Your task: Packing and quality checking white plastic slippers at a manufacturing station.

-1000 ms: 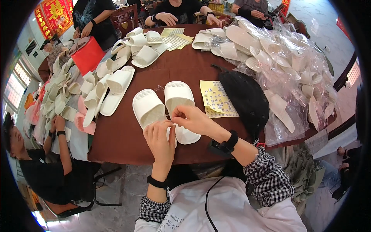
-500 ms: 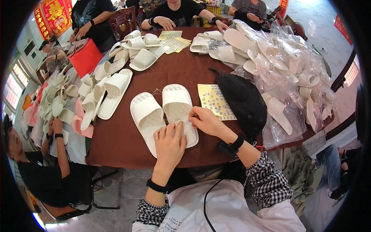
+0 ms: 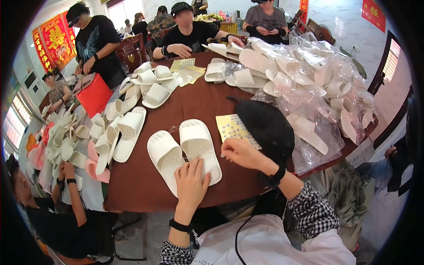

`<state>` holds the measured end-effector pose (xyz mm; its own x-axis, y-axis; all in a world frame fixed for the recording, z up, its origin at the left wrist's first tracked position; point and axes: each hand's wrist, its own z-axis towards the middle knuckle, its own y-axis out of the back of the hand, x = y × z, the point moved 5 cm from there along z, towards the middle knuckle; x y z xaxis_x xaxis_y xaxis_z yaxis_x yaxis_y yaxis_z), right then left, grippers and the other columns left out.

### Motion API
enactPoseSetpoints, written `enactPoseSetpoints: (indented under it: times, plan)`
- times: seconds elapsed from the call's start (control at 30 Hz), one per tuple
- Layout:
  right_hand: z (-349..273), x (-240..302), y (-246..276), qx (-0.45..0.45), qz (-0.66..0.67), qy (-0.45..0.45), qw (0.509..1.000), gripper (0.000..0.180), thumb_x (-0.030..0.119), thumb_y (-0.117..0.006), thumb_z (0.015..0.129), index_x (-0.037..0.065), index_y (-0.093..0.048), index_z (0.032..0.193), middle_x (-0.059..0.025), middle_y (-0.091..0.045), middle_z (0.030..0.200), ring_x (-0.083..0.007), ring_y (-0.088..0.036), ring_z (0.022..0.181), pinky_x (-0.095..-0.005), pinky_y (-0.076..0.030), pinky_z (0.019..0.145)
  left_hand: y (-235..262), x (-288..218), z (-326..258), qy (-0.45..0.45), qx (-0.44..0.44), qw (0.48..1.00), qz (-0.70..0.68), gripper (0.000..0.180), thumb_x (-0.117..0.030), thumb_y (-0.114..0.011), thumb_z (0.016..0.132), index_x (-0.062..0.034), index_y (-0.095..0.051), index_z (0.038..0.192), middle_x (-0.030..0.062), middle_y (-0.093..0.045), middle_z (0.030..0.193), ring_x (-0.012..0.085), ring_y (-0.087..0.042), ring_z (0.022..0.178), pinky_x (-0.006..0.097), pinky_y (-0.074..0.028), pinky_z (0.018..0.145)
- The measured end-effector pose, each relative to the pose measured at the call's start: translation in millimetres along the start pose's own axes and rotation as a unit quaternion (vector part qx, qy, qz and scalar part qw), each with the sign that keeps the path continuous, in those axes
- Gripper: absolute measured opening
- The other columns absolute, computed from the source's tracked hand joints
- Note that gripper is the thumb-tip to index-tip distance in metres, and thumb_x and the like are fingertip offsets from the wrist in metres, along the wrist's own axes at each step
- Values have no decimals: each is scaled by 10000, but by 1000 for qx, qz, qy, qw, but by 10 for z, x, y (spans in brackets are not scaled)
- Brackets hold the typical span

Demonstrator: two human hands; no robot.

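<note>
Left hand [image 3: 191, 182] is lying flat and spread, palm down, pressing on the heel ends of two white slippers [image 3: 184, 148] that are sitting side by side, soles down, at the near edge of the bench [image 3: 198, 101]. Right hand [image 3: 240, 153] is hovering just to the right of the pair, fingers curled narrow as if pinching something small; I cannot tell whether anything is actually between the fingertips. It is hanging over the near edge of a yellow sticker sheet [image 3: 232, 128], which is lying flat beside a black cap [image 3: 267, 128].

I am judging progress from the piles. This one pair is in hand, and I am seeing no sticker or tag on it, so I am reading it as not yet finished. Loose white slippers [image 3: 123, 128] are lying heaped along the left side of the bench, and more of them near the far edge by another sheet [image 3: 187, 73]. That looks like plenty still unpacked.

As for containers: clear plastic bags [image 3: 318, 88] are piling up on the right, each holding white slippers, apparently the packed share. A red box [image 3: 93, 95] is standing at the far left; I cannot see its contents. Other people are sitting around the bench with their own slippers.
</note>
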<state>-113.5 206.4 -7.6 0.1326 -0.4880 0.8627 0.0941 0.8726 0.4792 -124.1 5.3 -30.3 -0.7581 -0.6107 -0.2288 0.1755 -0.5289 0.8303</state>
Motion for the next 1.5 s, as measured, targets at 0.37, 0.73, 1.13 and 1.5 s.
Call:
enactPoseSetpoints:
  times: [0.37, 0.73, 1.13, 1.5]
  plan:
    - [-84, -16, -363, 43, 9, 33, 998, 110, 84, -647, 906, -16, -605, 920, -160, -659, 858, -296, -646, 806, -382, -504, 732, 325, 378, -164, -65, 75, 995, -13, 518, -195, -666, 836, -83, -589, 1336, 51, -579, 1364, 303, -496, 1205, 436, -356, 1066]
    - [-328, -158, -437, -65, 104, 52, 991, 100, 82, -635, 927, -6, -589, 943, -125, -641, 872, -237, -631, 794, -328, -495, 719, -24, -73, -293, 144, 19, 984, 98, 679, -447, -673, 888, 6, -481, 1357, 123, -429, 1476, 440, -303, 1416, 794, -130, 1050]
    - [-381, -119, -477, -48, 99, 38, 993, 46, 5, -634, 920, -8, -601, 950, -59, -627, 838, -125, -610, 744, -257, -487, 681, 139, 374, -420, 124, -6, 986, 113, 558, -413, -731, 824, -80, -577, 1244, 202, -336, 1526, 462, -229, 1459, 758, -94, 1100]
    - [-377, -36, -496, -38, 70, 61, 995, 71, -21, -656, 882, -26, -592, 913, -113, -614, 845, -204, -631, 746, -309, -508, 692, 196, 1048, -424, 106, 69, 974, 186, 548, -514, -677, 865, -118, -567, 1228, 178, -289, 1573, 484, -218, 1451, 822, -141, 1022]
